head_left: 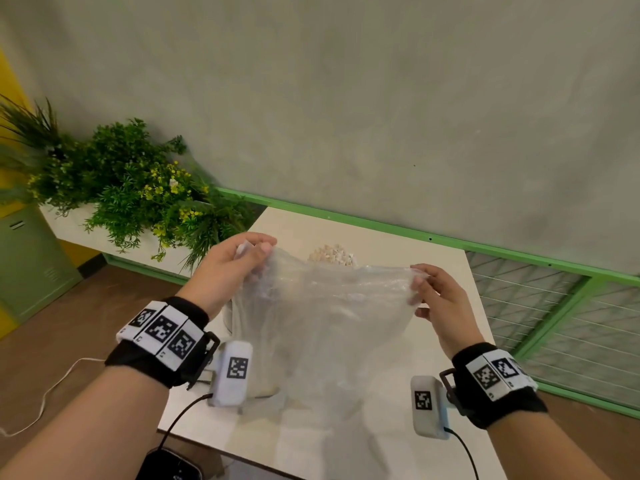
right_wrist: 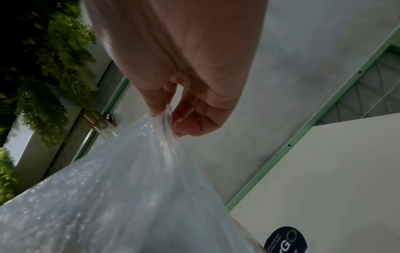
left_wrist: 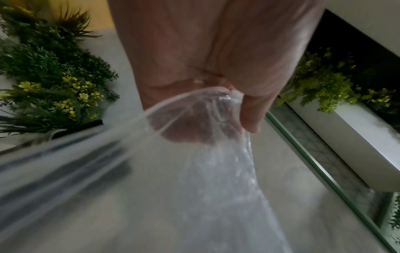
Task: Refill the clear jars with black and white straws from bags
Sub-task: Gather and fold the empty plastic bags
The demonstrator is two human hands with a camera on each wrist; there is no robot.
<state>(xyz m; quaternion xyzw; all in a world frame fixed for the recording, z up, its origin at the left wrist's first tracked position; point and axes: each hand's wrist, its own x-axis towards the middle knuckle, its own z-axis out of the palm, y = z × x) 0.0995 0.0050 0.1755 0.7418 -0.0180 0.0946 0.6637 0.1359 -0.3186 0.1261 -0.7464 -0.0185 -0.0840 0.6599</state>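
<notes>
A large translucent plastic bag hangs stretched between both hands above the white table. My left hand pinches the bag's top left corner. My right hand pinches the top right edge between thumb and fingers. Dark blurred streaks, perhaps black straws, show through the film in the left wrist view. A clear jar with a gold lid peeks out beyond the bag in the right wrist view. The bag hides most of the table under it.
A heap of pale chips lies on the table behind the bag. A planter with green plants and yellow flowers stands at the left. A green-framed mesh railing runs along the right. A dark round label lies on the table.
</notes>
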